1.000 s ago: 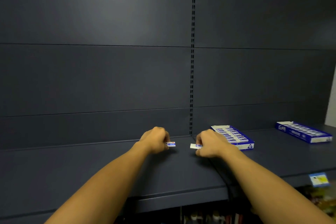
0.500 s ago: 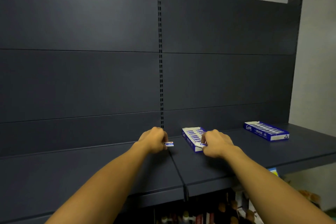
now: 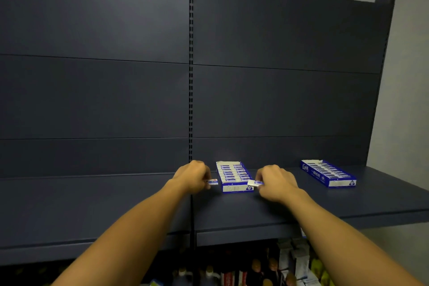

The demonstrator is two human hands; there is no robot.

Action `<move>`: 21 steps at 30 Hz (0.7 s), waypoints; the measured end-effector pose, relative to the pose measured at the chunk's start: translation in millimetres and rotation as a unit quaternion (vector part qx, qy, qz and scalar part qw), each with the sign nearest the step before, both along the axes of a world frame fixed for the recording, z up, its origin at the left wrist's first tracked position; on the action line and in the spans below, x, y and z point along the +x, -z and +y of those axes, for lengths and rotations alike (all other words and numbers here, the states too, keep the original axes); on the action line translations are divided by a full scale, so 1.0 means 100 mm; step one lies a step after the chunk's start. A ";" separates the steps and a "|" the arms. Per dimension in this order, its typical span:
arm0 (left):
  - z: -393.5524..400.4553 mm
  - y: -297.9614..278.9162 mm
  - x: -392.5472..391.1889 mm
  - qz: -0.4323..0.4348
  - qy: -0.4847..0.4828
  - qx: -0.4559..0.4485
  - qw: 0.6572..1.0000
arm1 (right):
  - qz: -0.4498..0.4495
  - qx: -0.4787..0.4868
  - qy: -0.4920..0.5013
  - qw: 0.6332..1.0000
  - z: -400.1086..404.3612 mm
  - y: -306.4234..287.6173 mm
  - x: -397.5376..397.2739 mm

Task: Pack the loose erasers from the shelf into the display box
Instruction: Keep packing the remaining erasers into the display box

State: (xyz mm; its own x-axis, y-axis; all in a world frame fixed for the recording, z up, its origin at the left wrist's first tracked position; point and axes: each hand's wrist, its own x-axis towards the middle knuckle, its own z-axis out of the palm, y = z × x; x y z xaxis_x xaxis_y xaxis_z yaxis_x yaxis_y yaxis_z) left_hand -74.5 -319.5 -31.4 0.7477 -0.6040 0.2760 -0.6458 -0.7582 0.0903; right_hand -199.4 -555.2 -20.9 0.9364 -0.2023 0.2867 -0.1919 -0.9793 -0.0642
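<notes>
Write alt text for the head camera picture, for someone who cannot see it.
Two bare hands reach over a dark shelf, the left hand and the right hand each pinching a small eraser beside an open blue display box filled with erasers. A second box sits farther right.

hands (image 3: 192,177) (image 3: 276,183) pinching erasers (image 3: 213,182) (image 3: 253,183), box (image 3: 233,177) (blue) between

A dark shelf (image 3: 267,211) is running across the view in two sections, meeting at a seam below the slotted upright (image 3: 190,76). A blue box (image 3: 233,176) of erasers is lying on the right section near the seam, and a second box (image 3: 328,173), also filled, is sitting well apart from it toward the right end.
</notes>
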 end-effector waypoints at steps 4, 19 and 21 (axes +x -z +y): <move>-0.13 -0.02 0.07 0.001 -0.002 -0.002 1.000 | -0.014 0.001 -0.018 1.000 -0.09 0.02 0.09; -0.52 -0.07 0.78 0.009 0.013 -0.058 0.998 | -0.034 0.028 -0.042 0.998 -0.40 -0.01 0.90; -0.55 -0.07 0.89 0.026 0.017 -0.077 0.997 | -0.041 0.037 -0.053 0.997 -0.43 0.00 1.01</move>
State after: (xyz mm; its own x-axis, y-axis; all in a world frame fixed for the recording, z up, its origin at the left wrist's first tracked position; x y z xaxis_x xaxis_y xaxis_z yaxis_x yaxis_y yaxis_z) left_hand 14.1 -374.3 -24.3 0.7434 -0.5824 0.3290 -0.6621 -0.7108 0.2377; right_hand -98.7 -598.1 -21.3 0.9280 -0.1265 0.3504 -0.0782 -0.9858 -0.1488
